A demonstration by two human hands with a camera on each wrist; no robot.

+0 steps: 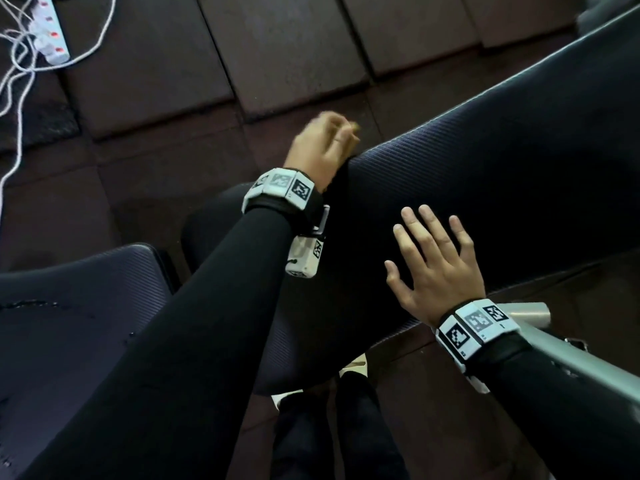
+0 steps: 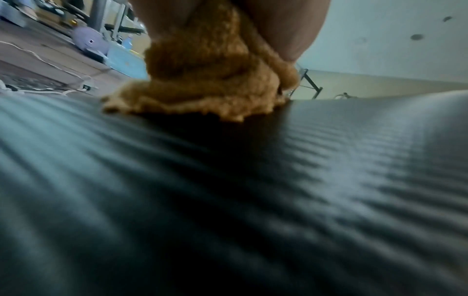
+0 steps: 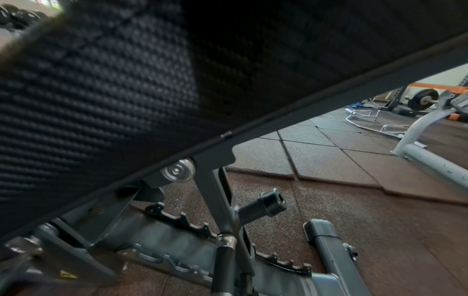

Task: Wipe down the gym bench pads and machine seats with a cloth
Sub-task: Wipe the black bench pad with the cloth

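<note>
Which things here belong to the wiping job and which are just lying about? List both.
Job:
- cloth, bunched in the left hand
- bench back pad, with the right hand flat on it
- seat pad

Lying about:
- power strip and its white cables
- barbell

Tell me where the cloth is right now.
The cloth is bunched in the left hand, pressed on the far-left edge of the bench pad; the head view barely shows it, and the right hand rests flat nearby.
</note>
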